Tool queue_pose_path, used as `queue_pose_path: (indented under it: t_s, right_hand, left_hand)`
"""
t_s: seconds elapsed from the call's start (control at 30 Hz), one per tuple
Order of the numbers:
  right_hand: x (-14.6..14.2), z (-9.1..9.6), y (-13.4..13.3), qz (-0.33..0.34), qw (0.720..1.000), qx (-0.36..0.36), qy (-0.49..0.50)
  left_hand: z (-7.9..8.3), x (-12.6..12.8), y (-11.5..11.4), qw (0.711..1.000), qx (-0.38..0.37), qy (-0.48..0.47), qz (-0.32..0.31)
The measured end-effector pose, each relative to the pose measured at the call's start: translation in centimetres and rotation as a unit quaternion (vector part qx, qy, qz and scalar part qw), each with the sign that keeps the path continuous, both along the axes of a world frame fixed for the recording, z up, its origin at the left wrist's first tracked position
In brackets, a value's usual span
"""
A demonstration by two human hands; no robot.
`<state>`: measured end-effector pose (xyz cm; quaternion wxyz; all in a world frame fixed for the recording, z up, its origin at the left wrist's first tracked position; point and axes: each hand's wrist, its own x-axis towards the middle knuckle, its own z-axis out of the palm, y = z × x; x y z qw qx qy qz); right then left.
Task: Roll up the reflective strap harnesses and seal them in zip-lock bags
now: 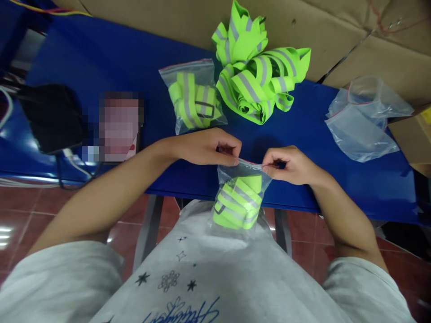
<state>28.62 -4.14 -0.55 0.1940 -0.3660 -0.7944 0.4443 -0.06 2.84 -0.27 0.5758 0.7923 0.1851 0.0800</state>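
Observation:
Between my two hands hangs a clear zip bag (226, 174), held by its top edge over the front of the table. Inside it lies a folded neon-yellow reflective strap (240, 202) with grey stripes and a dark buckle. My left hand (210, 147) pinches one side of the red-lined zip edge. At the opposite corner my right hand (288, 166) pinches the same edge between thumb and finger. Just beyond my left hand rests a second zip bag (188, 66) with a similar folded strap and black buckle in it.
A loose heap of neon reflective straps (259, 80) lies at the back of the blue table (134, 54), against cardboard (336, 27). Clear zip bags (365, 130) lie at the right beside a cardboard box (411, 139). A black device (50, 116) with cables sits at the left.

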Motion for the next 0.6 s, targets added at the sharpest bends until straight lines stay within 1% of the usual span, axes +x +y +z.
queue_pose_path:
  t_s: [0.17, 0.27, 0.37, 0.47, 0.6]
  right_hand:
    - [-0.6, 0.1, -0.2, -0.013, 1.0, 0.0, 0.007]
    - [-1.0, 0.0, -0.5, -0.014, 1.0, 0.002, 0.024]
    - [-1.2, 0.1, -0.7, -0.005, 0.999, 0.014, 0.042]
    - [-1.3, 0.2, -0.7, -0.007, 0.999, 0.029, 0.031]
    - [-1.6, 0.2, -0.7, -0.008, 0.999, 0.02, 0.027]
  left_hand:
    - [-0.8, 0.2, -0.4, 0.998, 0.017, -0.049, 0.034]
    - [-1.0, 0.5, -0.7, 0.996, 0.023, -0.069, 0.051]
    - [-0.9, 0.7, -0.8, 0.997, 0.019, -0.067, 0.043]
    - [-0.8, 0.7, -0.8, 0.997, 0.014, -0.06, 0.042]
    - [-1.0, 0.8, -0.9, 0.997, 0.026, -0.055, 0.057]
